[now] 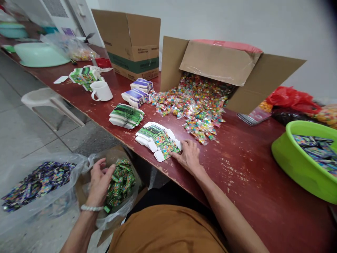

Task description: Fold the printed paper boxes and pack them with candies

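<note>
My right hand (187, 155) rests on the red table (237, 168), its fingertips pressed on the near end of a fanned stack of flat green carton blanks (158, 140). My left hand (99, 181) reaches down beside the table into a clear plastic bag (123, 207) full of small green packed boxes (119, 182); its fingers are apart and hold nothing I can see. A heap of small colourful candy packets (196, 105) spills from a tipped cardboard box (218, 63) just beyond the blanks.
A second bag of dark packed boxes (37, 182) lies at the left on the floor. On the table stand a green basin (305, 161), a white mug (101, 91), more green blanks (126, 116), purple blanks (138, 93), another cardboard box (131, 42) and a pale basin (39, 54).
</note>
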### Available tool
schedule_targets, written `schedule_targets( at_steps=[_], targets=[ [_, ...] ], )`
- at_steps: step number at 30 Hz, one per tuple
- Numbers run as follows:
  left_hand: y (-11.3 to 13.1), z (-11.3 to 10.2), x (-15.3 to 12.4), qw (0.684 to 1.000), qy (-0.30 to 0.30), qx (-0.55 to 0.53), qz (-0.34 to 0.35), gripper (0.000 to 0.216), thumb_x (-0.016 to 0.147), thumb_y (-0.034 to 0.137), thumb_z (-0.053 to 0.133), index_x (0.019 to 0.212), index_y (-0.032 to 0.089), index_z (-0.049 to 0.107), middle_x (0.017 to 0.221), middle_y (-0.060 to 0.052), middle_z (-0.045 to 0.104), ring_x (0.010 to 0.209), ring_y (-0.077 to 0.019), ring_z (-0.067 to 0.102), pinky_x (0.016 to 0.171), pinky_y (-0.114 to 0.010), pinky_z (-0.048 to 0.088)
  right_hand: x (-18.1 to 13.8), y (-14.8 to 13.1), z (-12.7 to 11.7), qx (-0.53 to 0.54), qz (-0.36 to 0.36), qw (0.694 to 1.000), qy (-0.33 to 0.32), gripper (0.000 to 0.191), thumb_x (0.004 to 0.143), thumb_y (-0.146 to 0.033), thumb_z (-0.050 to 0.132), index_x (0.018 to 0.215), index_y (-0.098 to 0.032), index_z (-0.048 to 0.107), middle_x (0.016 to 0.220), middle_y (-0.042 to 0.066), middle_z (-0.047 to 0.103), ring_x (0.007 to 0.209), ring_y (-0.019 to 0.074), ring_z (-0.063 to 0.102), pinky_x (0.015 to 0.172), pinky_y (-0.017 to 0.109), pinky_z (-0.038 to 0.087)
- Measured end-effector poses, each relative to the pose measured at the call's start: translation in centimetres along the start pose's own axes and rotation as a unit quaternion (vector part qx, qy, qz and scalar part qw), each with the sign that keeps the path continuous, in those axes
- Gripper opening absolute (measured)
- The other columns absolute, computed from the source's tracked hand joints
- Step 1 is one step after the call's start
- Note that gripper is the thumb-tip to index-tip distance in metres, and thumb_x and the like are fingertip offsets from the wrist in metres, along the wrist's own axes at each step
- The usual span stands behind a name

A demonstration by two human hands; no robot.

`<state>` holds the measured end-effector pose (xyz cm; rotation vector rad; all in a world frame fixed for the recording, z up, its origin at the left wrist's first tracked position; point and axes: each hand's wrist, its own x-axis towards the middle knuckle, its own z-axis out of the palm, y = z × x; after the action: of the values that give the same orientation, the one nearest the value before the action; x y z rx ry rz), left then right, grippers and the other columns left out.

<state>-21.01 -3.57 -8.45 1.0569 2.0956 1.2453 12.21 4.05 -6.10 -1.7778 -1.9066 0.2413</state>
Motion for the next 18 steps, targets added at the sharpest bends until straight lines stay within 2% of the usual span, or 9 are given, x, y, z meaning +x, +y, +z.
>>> schedule_targets(
  at_steps=[2,5,7,10,13,16,18],
  targets=[
    [1.2,1.5,-1.1,0.998,-0.035,-0.015,0.059,0.056,0.078,0.048,0.064,0.125,0.021,0.051,0.119,-0.01,0.053,0.104,-0.0275,0.056,0.095,-0.044,0.046,-0.2,-0.2,0.1,0.01,0.024,1.0,0.01,0.06,0.073,-0.062,0.07,0.112,-0.018,0.06,0.116,0.016,0.055,0.108,0.0359,0.049,0.087,0.053,0.041],
    [4.5,4.1,-3.1,0.984,-0.061,-0.013,0.167,0.049,0.084,0.04,0.06,0.127,0.021,0.051,0.124,-0.012,0.054,0.111,-0.0269,0.055,0.101,-0.043,0.042,-0.4,-0.2,0.1,0.059,0.061,0.996,0.028,0.056,0.069,-0.054,0.075,0.109,-0.018,0.059,0.11,0.014,0.058,0.105,0.0338,0.052,0.087,0.05,0.042],
    [7.0,5.5,-4.2,0.971,-0.091,-0.019,0.221,0.045,0.086,0.034,0.059,0.128,0.022,0.053,0.125,-0.012,0.057,0.114,-0.0268,0.054,0.104,-0.042,0.04,-0.3,0.0,0.0,0.128,0.091,0.987,0.034,0.047,0.068,-0.047,0.075,0.103,-0.019,0.06,0.104,0.01,0.06,0.099,0.0299,0.056,0.087,0.047,0.042],
    [10.0,7.1,-4.9,0.955,-0.14,-0.034,0.261,0.04,0.083,0.029,0.064,0.122,0.024,0.062,0.119,-0.01,0.065,0.113,-0.0284,0.055,0.107,-0.042,0.036,0.0,0.5,-0.4,0.273,0.114,0.955,0.001,0.031,0.072,-0.043,0.069,0.09,-0.019,0.061,0.088,0.004,0.064,0.082,0.0228,0.059,0.081,0.039,0.044],
    [11.7,8.0,-5.0,0.943,-0.216,-0.083,0.24,0.033,0.077,0.028,0.071,0.11,0.027,0.072,0.108,-0.008,0.071,0.107,-0.0282,0.058,0.105,-0.038,0.038,0.0,0.6,-1.4,0.351,0.096,0.93,-0.046,0.029,0.076,-0.049,0.062,0.079,-0.02,0.059,0.071,0.0,0.061,0.068,0.0178,0.057,0.069,0.032,0.045],
    [12.7,8.2,-5.1,0.932,-0.296,-0.132,0.162,0.021,0.075,0.029,0.076,0.096,0.025,0.078,0.098,-0.006,0.074,0.096,-0.0246,0.063,0.09,-0.029,0.046,-0.3,0.4,-3.0,0.406,0.089,0.907,-0.063,0.032,0.077,-0.052,0.062,0.079,-0.02,0.058,0.07,-0.001,0.061,0.064,0.0156,0.055,0.062,0.028,0.045],
    [13.4,8.0,-5.3,0.899,-0.394,-0.166,0.092,0.018,0.078,0.033,0.074,0.092,0.022,0.077,0.093,-0.005,0.074,0.088,-0.022,0.065,0.082,-0.026,0.049,-0.5,0.1,-4.2,0.453,0.081,0.885,-0.074,0.032,0.077,-0.052,0.064,0.081,-0.02,0.059,0.072,-0.001,0.062,0.064,0.0149,0.055,0.062,0.027,0.046]
  ],
)
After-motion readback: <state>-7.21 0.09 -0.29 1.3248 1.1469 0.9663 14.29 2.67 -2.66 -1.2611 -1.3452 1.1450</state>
